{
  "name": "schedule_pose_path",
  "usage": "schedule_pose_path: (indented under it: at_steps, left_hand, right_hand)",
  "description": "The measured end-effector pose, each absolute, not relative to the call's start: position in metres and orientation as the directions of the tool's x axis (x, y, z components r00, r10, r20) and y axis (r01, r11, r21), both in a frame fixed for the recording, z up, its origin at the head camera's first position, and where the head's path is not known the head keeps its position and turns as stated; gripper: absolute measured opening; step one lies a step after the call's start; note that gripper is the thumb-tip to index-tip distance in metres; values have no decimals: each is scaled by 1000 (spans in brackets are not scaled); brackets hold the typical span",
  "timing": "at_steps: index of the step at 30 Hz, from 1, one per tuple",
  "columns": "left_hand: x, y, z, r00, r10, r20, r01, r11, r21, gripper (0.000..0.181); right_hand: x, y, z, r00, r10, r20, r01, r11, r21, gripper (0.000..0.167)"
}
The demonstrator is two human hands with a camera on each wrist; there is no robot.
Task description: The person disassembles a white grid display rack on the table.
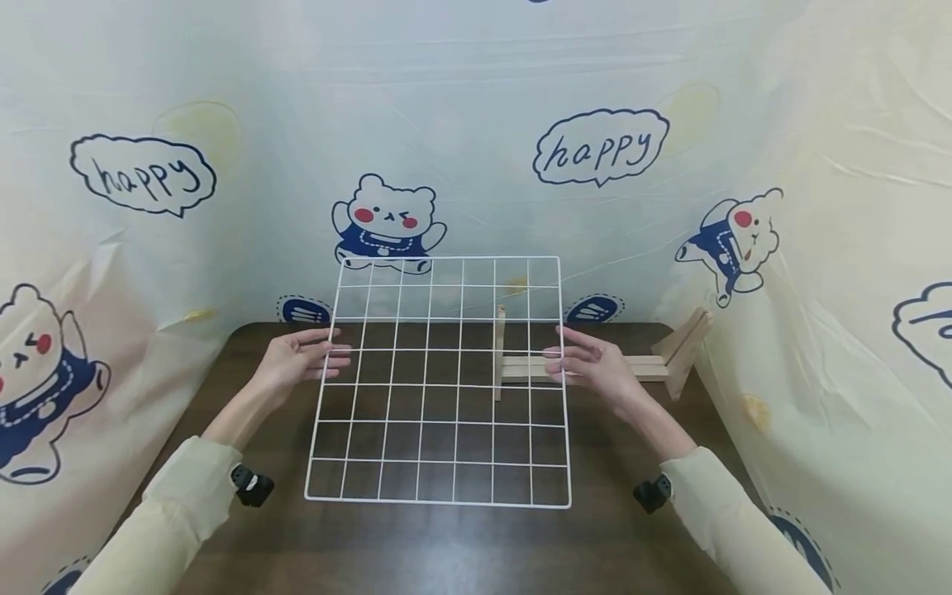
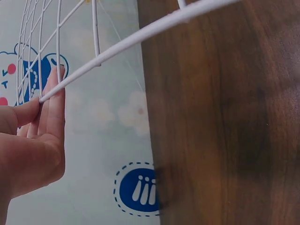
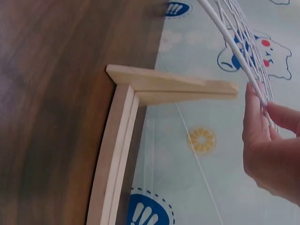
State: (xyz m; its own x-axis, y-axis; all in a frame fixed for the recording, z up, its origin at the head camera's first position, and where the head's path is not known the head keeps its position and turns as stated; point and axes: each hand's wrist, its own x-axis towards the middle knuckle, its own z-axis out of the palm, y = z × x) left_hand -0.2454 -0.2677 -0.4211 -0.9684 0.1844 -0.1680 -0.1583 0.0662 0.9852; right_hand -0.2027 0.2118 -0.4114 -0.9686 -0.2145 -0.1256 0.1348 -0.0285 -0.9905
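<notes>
A white wire grid panel (image 1: pixel 440 385) is held up, tilted, between both hands above the table. The left hand (image 1: pixel 297 360) pinches its left edge rod between thumb and fingers; in the left wrist view the thumb of that hand (image 2: pixel 35 150) lies on the near side of the rod. On the opposite edge, the right hand (image 1: pixel 595 367) pinches the rod, and the right wrist view has this hand (image 3: pixel 274 150) with its thumb and fingers on either side. Behind the panel's right part stands a light wooden rack (image 1: pixel 645 368), touched by neither hand.
The dark brown table (image 1: pixel 439 554) lies below the panel. A pale curtain (image 1: pixel 476 107) with blue bear drawings and "happy" bubbles hangs behind the table and at both sides. The wooden rack has upright end pieces, the right one (image 1: pixel 687 354) near the table's right edge.
</notes>
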Motion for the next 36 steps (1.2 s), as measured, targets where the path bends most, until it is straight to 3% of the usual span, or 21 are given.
schedule_pose_path:
  at_steps: [4,14,36]
  left_hand:
    - [-245,-273,-422,-967,187,-175,-168,54,984,48]
    - [-245,-283,-429,-940,267,-214,-196,92,976,53]
    - [-235,-328,-454,-958,198,-209,-193,96,976,57]
  right_hand:
    - [-200,205,-414,-958,-251,-139,152,-33,-988,68]
    - [-191,196,-431,-959,-237,-156,184,-104,-977,66]
    - [-191,146,-438,-946,-287,-151,212,-194,-958,66]
